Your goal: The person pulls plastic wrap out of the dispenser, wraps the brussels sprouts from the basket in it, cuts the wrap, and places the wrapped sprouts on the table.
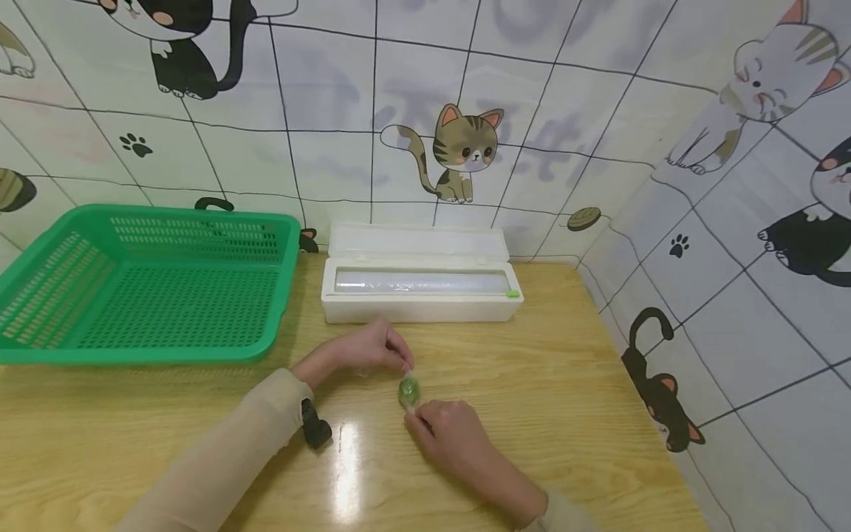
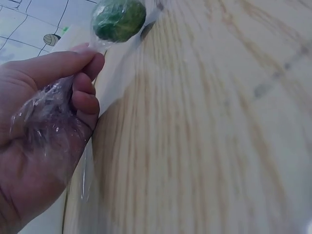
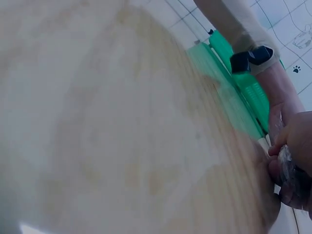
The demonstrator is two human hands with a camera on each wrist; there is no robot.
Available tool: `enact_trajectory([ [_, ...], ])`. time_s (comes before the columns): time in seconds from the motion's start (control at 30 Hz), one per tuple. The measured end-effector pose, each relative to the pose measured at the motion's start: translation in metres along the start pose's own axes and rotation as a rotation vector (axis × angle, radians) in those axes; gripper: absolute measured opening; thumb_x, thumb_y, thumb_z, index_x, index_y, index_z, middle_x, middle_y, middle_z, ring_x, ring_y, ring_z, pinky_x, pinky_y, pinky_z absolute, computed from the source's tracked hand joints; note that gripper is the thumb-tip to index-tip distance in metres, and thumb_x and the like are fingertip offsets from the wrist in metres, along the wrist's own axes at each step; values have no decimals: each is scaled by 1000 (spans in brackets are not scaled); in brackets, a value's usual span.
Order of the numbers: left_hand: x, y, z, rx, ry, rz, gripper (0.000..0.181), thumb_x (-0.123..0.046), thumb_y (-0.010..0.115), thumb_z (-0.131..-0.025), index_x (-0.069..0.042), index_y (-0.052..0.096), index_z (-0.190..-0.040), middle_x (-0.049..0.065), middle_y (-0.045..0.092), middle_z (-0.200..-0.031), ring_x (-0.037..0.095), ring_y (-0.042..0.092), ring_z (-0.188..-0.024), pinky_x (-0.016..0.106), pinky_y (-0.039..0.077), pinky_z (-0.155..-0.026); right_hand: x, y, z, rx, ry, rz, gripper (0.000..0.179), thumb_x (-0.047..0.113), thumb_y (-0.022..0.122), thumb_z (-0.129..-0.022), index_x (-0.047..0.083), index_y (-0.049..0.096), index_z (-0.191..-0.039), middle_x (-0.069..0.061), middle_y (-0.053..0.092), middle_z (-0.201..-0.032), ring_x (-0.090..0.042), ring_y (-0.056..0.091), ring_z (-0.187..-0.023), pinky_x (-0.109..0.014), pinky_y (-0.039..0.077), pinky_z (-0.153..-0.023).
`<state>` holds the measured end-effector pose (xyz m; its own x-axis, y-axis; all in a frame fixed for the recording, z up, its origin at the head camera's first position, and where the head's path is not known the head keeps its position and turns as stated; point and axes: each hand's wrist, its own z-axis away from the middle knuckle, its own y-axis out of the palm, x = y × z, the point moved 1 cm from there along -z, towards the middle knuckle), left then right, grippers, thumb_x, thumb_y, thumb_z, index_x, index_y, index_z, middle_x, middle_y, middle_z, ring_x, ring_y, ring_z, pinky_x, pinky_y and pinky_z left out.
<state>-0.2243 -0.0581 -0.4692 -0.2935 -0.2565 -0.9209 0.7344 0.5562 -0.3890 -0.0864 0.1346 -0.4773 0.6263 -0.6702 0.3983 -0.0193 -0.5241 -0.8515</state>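
Between my two hands hangs a small round green fruit [image 1: 408, 391], lime-like, wrapped in clear plastic wrap [image 2: 51, 122]. My left hand [image 1: 375, 346] pinches the wrap's far end between thumb and forefinger. In the left wrist view the fruit [image 2: 119, 20] shows just beyond those fingertips, and loose crumpled wrap lies across the palm. On the near side, my right hand [image 1: 455, 440] pinches the opposite end of the wrap. The right wrist view catches my right hand [image 3: 300, 141] at its edge, with bunched wrap [image 3: 287, 163] in the fingers; the fruit is hidden there.
Behind my hands, a white plastic-wrap dispenser box [image 1: 425, 309] stands with its lid [image 1: 419, 240] up and a roll [image 1: 422, 282] inside. At left is a green plastic basket [image 1: 179, 353]. The wooden table [image 1: 552, 369] meets cat-patterned walls at the back and right.
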Motion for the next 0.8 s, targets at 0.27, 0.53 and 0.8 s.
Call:
enact_trajectory([
  [0.27, -7, 4, -2, 43, -40, -28, 6, -3, 80, -87, -8, 81, -89, -4, 76, -86, 12, 68, -86, 27, 56, -82, 19, 8, 5, 90, 26, -115, 39, 12, 67, -99, 18, 51, -64, 14, 41, -60, 6, 30, -52, -7, 29, -44],
  [0.53, -6, 4, -5, 34, -45, -51, 5, -2, 79, -88, -4, 81, -92, 2, 77, -88, 7, 66, -85, 23, 55, -79, 28, 10, 4, 120, 33, -140, 38, 11, 65, -100, 17, 53, -64, 14, 40, -60, 6, 31, -53, -7, 30, -45],
  [0.8, -21, 6, -5, 63, -16, -214, 13, 2, 74, -87, -9, 81, -87, -9, 73, -84, 5, 61, -80, 23, 54, -75, 15, 2, 0, 190, 188, -358, 46, 16, 63, -101, 22, 46, -59, 18, 35, -56, 5, 30, -50, -13, 29, -44],
])
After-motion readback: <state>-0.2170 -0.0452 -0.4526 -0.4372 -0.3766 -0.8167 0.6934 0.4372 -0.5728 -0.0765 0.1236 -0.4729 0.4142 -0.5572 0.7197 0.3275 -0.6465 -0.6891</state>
